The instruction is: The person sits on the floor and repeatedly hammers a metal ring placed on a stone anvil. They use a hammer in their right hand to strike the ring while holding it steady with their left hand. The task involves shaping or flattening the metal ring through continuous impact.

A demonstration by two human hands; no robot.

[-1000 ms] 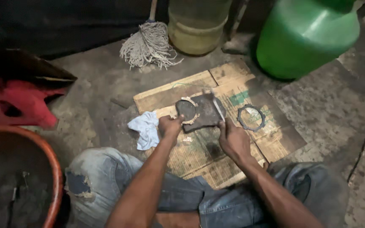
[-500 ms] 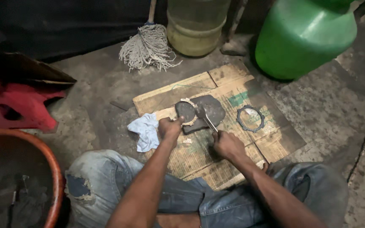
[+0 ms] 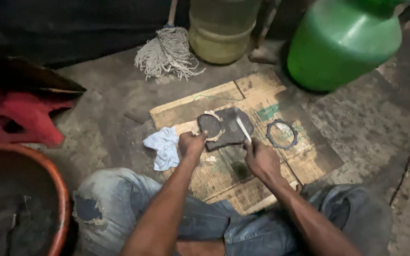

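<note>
Head view: the right hand [image 3: 261,160] has drawn back toward the lower middle of the frame since a second ago, when it sat up over the dark gasket sheet [image 3: 231,128]. It grips a thin pale blade [image 3: 243,129] whose tip now rests on the sheet's right part, so a cutting stroke looks finished or paused. The left hand [image 3: 191,143] has barely moved; its fingers pinch the edge of a round metal disc [image 3: 209,125] lying on the sheet, holding it down.

The sheet lies at frame centre on flattened cardboard [image 3: 271,102] spread on the floor. A cut ring [image 3: 282,134] lies just right of it, apart. A pale rag [image 3: 165,147] sits left of the left hand. Farther off: a mop [image 3: 167,52] at upper middle, a green jug [image 3: 342,45] upper right, a red plastic stool [image 3: 22,114] left, and a brown basin [image 3: 58,189] lower left. Nothing blocks the hands.
</note>
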